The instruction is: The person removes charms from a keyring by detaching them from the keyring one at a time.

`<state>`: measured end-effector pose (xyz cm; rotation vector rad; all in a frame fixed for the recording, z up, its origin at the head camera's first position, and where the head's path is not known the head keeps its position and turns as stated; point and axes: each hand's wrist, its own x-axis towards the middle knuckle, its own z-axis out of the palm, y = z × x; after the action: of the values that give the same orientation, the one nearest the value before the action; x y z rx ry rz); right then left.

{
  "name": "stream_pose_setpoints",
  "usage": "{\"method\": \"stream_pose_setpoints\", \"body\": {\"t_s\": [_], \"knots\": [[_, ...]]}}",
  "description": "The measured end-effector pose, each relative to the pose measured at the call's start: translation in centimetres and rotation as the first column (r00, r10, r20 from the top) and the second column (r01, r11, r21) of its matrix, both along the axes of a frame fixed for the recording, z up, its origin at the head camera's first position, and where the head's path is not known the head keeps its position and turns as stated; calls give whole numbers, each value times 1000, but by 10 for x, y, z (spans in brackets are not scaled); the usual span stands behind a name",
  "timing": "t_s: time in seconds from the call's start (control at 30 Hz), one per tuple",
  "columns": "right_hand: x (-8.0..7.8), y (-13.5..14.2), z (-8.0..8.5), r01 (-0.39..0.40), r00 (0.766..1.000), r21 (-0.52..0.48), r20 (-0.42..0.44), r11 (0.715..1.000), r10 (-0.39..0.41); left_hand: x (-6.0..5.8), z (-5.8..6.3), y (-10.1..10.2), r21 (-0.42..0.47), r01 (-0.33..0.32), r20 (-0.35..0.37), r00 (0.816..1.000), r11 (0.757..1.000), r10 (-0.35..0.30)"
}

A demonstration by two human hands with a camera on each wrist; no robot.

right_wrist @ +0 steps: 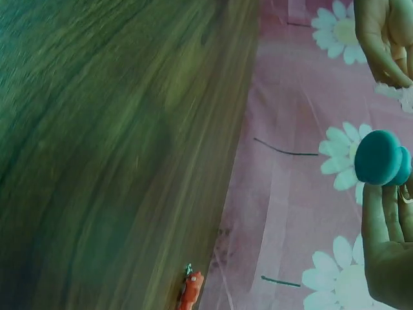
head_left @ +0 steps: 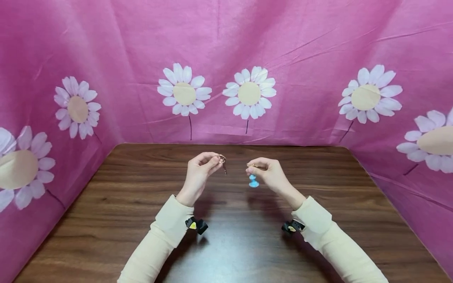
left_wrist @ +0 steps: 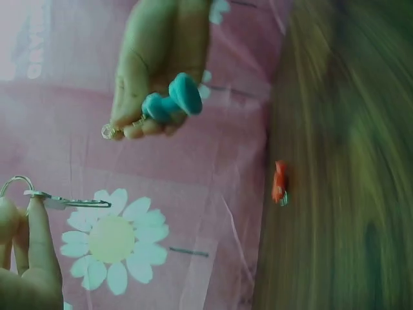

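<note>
In the head view my left hand (head_left: pixel 197 173) pinches a metal key ring (head_left: pixel 221 158) between thumb and fingers. A key (left_wrist: pixel 84 203) hangs from that ring and sticks out past the fingertips in the left wrist view. Across a gap, my right hand (head_left: pixel 271 173) pinches the small gold-coloured fitting of a blue dumbbell-shaped keychain charm (head_left: pixel 253 181). The charm dangles below the fingers, with its round end (right_wrist: pixel 379 158) facing the right wrist camera. Both hands are raised above the table, and the key ring and charm are apart.
On the brown wooden table (head_left: pixel 226 243) lies a small orange-red item (left_wrist: pixel 279 183) with a metal piece at one end. It shows in both wrist views but not in the head view. Pink cloth (head_left: pixel 219 35) with large daisies surrounds the table's back and sides.
</note>
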<state>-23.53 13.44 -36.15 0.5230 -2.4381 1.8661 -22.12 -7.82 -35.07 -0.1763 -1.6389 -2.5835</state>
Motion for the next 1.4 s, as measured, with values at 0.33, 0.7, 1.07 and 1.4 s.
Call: {"method": "stream_pose_setpoints", "body": {"t_s": [0.33,0.7,1.07,1.4], "knots": [[-6,16,-13,67,996,105,-69,992,-60,-5,-17,0,-433,-1,-88,995,901,-41],[-22,27,-29,-9,998,38,64,999,7,-23,-34,-6,-553,87,-61,988,829,-145],[-43,33,-63,53,936,-146,352,988,1,-47,-63,-7,-468,251,236,959,847,-154],[-49,46,-81,-8,977,-129,211,992,35,-68,-84,-11,-651,240,126,970,720,-210]]}}
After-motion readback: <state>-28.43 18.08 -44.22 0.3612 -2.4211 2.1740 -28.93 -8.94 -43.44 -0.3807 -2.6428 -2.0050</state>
